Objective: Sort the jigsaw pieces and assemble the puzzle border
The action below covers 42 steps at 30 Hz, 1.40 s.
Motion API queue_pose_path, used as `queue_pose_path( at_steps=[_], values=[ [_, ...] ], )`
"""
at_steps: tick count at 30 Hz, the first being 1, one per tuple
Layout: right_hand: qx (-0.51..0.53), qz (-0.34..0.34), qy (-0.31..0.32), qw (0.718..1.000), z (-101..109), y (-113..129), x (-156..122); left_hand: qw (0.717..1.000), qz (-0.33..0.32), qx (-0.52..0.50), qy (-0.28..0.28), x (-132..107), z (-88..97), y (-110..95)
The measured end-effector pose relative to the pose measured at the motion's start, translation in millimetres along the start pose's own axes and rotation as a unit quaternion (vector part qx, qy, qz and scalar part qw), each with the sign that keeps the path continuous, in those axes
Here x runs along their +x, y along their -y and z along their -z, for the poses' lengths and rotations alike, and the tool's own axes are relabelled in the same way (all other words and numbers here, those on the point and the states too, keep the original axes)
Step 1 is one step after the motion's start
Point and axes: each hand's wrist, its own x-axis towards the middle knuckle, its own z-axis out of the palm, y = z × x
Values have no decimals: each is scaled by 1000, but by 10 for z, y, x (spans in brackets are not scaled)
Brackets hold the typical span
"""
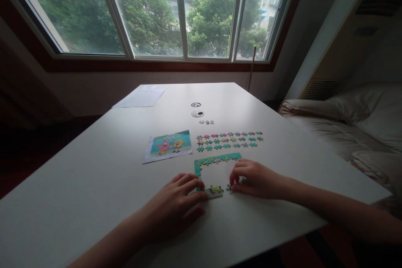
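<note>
A partly joined jigsaw frame [216, 160] lies on the white table [94, 184], its top edge and left side in place. My left hand [176, 207] rests flat at the frame's lower left, fingertips touching a small joined bit [214, 191]. My right hand [256, 179] curls over the frame's lower right and pinches a small puzzle piece [230, 187] against the table. Several loose pieces [229, 140] lie in rows beyond the frame. A cartoon reference picture [168, 145] lies to the left of them.
Two small round lids [197, 113] and three stray pieces [206, 122] sit farther back, a sheet of paper [140, 97] at the far left corner. A padded couch [354, 125] stands right of the table. Windows span the wall behind.
</note>
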Motion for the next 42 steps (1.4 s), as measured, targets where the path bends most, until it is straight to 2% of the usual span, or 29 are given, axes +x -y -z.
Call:
queue_pose_path(
  at_steps=[9,14,18,22,26,29,35,39,42],
  values=[
    [12,-4,10,1000,49,11,-1,1000,4,-1,12,-6,26,-17],
    [20,5,-35,999,186,-70,102,1000,0,-5,4,-11,23,-20],
    [-10,-7,-68,998,325,-369,361,1000,-2,-9,-2,-11,15,-17],
    [-49,-70,-73,994,421,-801,770,1000,1,-14,0,-8,31,-27],
    [-54,-123,-77,988,449,-1162,1195,1000,5,-15,6,-3,63,-40],
    [-50,-150,-85,984,419,-1345,1440,1000,5,-14,8,-1,83,-44],
    [-34,-183,-64,981,348,-1520,1710,1000,7,-18,12,-9,87,-41],
    [-20,-195,-32,980,357,-1551,1807,1000,5,-17,13,3,83,-36],
    [-11,-211,-31,977,380,-1523,1828,1000,8,-7,17,8,93,-41]
  ],
)
